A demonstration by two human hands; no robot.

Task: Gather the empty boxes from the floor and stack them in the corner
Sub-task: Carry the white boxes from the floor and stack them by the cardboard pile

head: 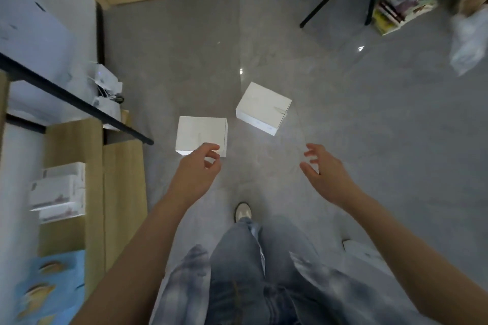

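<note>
Both hands out over the grey floor (343,103): left hand (196,166) loosely curled and grasping nothing, overlapping the near edge of the nearer white box (202,134); right hand (326,173) spread and likewise unladen. Second white box (264,107) just beyond, turned at an angle, apart from the first. More white boxes (59,190) stacked at far left beside tan cardboard (124,192).

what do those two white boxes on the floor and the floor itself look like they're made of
Near box and far box: probably matte white cardboard, given flat faces and crisp folded edges. Floor: likely polished grey stone-look tile, given faint veining, a straight joint and glossy light reflections.
</note>
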